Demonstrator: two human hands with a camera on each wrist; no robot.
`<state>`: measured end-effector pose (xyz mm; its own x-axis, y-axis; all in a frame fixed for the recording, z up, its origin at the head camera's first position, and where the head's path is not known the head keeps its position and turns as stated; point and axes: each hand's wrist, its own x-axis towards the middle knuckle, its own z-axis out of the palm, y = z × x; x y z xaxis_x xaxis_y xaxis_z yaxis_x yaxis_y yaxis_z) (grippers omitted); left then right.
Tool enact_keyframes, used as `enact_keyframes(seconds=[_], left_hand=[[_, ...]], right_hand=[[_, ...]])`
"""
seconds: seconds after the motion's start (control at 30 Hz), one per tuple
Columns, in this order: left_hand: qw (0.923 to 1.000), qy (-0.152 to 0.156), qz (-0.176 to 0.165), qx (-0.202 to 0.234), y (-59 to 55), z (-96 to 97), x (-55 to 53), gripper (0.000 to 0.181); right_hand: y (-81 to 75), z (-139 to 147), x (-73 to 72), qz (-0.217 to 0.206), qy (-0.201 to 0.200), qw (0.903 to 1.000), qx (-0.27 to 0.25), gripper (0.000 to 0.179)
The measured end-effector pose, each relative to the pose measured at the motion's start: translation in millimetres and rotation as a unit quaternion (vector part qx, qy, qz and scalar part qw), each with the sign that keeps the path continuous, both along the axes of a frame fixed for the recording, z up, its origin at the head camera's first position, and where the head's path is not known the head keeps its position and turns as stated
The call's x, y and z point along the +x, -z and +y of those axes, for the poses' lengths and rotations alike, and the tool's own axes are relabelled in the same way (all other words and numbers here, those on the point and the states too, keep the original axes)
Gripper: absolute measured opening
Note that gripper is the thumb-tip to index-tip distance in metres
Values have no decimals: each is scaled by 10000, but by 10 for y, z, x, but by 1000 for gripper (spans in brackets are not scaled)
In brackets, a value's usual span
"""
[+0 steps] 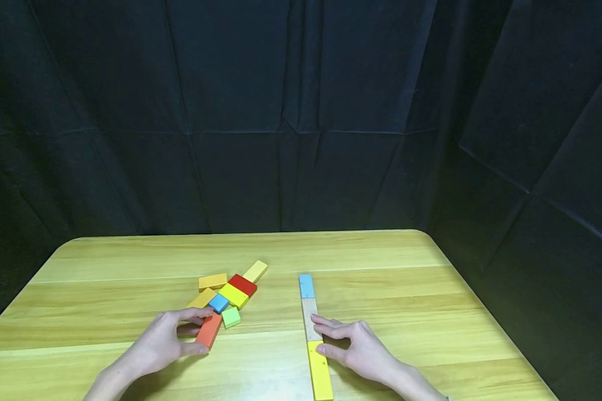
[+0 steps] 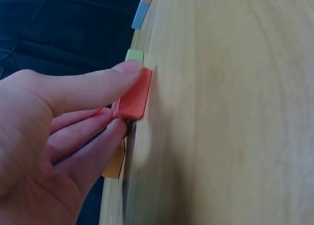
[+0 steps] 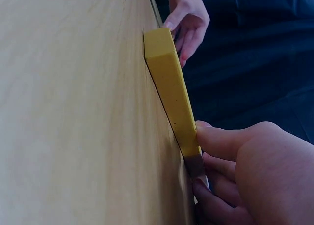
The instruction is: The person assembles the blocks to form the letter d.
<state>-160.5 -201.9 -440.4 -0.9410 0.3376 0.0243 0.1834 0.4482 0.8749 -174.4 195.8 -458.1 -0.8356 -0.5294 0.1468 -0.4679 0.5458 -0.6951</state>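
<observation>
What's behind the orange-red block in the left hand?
Beyond the orange-red block, the head view shows a small blue block, then a yellow block. Anything the left hand covers there cannot be seen.

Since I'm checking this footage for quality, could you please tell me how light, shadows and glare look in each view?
Head view: bright, with pale glare on the table near the picture's bottom and soft shadows by the left hand and right hand; left wrist view: dimmer, a soft shadow stretching below the red-orange block; right wrist view: also dim, faint shadow beside the right hand.
</observation>
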Motion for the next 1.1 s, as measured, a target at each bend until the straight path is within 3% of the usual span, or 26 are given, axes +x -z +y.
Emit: enact_keyframes(seconds=[0.13,0.67,0.97,1.1], left_hand=[[9999,158,-28,25,-12,-35,1,65],[9997,-58,-162,-165,20,-42,-15,64],[9992,305,-163,191,57,-110,-38,63],[9991,303,-219,211,60,-126,-44,63]], right_hand=[[0,-1,-6,-5,6,10000,12,49],[-5,-2,7,-96,27,9999,-66,51],[15,2,-4,21,-51,9999,-95,50],[14,0,-5,35,-56,10000,-64,50]])
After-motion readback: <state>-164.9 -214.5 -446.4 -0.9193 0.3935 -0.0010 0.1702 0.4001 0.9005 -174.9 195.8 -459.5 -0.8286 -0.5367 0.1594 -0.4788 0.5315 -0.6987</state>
